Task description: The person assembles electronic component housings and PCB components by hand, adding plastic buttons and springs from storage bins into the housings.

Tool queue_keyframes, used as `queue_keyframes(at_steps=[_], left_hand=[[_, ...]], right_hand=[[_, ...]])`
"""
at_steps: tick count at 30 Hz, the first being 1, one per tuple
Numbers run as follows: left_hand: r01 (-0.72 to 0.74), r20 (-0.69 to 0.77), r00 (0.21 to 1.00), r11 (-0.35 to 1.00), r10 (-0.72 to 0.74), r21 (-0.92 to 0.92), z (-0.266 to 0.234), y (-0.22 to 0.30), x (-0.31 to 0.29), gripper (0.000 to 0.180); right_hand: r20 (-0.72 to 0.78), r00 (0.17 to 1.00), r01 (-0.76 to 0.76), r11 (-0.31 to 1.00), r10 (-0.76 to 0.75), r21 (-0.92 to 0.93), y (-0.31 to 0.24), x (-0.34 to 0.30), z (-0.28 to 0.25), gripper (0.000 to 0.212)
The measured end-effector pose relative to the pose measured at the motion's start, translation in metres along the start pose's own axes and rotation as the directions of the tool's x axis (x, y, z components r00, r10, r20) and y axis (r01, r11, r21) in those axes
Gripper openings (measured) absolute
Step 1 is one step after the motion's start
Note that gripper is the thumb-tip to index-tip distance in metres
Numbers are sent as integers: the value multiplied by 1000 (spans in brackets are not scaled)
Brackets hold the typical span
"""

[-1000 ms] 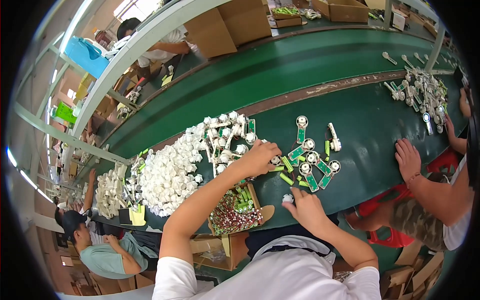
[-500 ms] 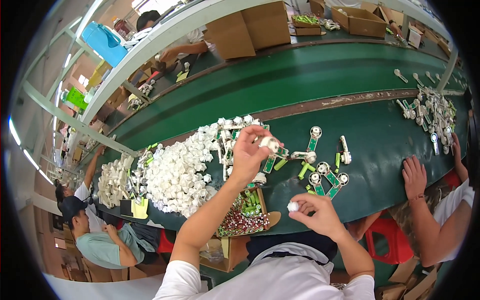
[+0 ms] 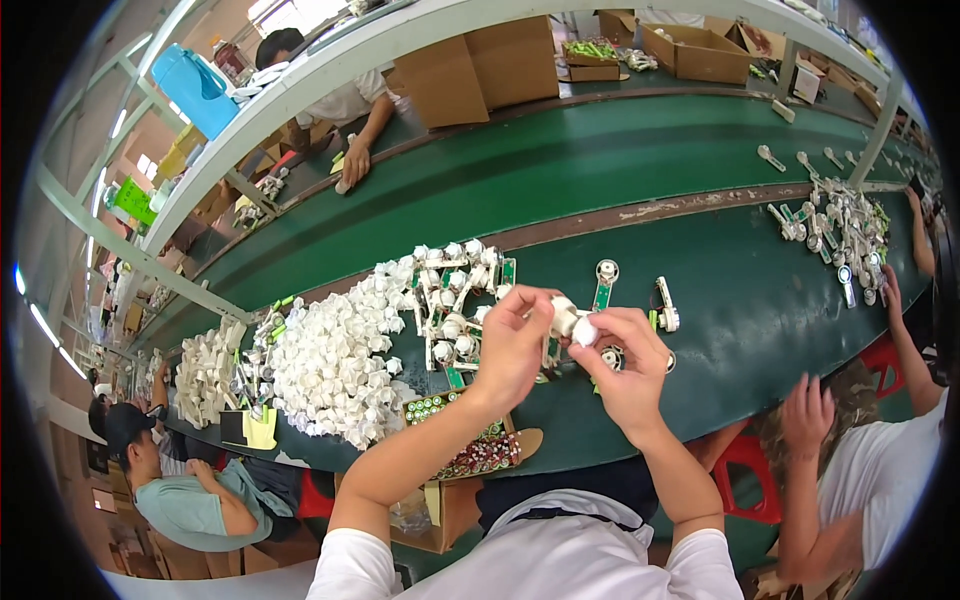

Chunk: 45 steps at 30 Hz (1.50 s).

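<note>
My left hand (image 3: 517,345) pinches a white assembly (image 3: 563,314) with a rounded end. Against it, the fingers of my right hand (image 3: 632,362) hold a small white faceted cap (image 3: 584,332). The two parts meet or nearly meet; my fingertips hide the contact. To the left lies a large heap of white caps (image 3: 335,365). Several assemblies with green circuit boards (image 3: 455,320) lie between that heap and my left hand. Beyond my hands rest a loose board assembly (image 3: 605,285) and another white-ended one (image 3: 667,305).
A box (image 3: 527,443) of green cells and small red-and-white parts sits at the near table edge. Another pile of assemblies (image 3: 835,225) lies far right. A green belt (image 3: 450,180) runs behind a raised strip. Co-workers sit on both sides and across.
My right hand has risen with the white cap to meet the assembly in my left hand. My left hand has moved slightly lower. The right-hand co-worker's hand has left the table.
</note>
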<state>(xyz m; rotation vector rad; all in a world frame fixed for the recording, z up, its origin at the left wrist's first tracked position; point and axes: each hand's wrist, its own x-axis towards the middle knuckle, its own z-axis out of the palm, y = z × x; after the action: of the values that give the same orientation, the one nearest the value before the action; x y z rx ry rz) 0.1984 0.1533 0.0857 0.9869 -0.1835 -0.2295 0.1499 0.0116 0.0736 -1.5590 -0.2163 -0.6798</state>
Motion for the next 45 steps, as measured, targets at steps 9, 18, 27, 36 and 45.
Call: queue_keyframes(at_steps=[9, 18, 27, 36, 45], left_hand=[[-79, -169, 979, 975, 116, 209, 5, -5, -27, 12], [-248, 105, 969, 903, 225, 351, 10, 4, -44, 35], [-20, -5, 1000, 981, 22, 195, -2, 11, -53, 40], [-189, 118, 979, 954, 165, 231, -6, 13, -65, 43], [11, -135, 989, 874, 63, 486, -28, -6, -39, 29]], right_hand=[[20, 1000, 1, 999, -2, 32, 5, -11, 11, 35], [37, 979, 206, 963, -202, -176, -10, -11, 12, 37], [185, 976, -179, 917, 118, 358, -8, -18, 1, 39], [301, 948, -235, 873, 108, 428, -12, -18, 15, 54], [210, 835, -547, 812, 509, 202, 17, 1, 25, 24]])
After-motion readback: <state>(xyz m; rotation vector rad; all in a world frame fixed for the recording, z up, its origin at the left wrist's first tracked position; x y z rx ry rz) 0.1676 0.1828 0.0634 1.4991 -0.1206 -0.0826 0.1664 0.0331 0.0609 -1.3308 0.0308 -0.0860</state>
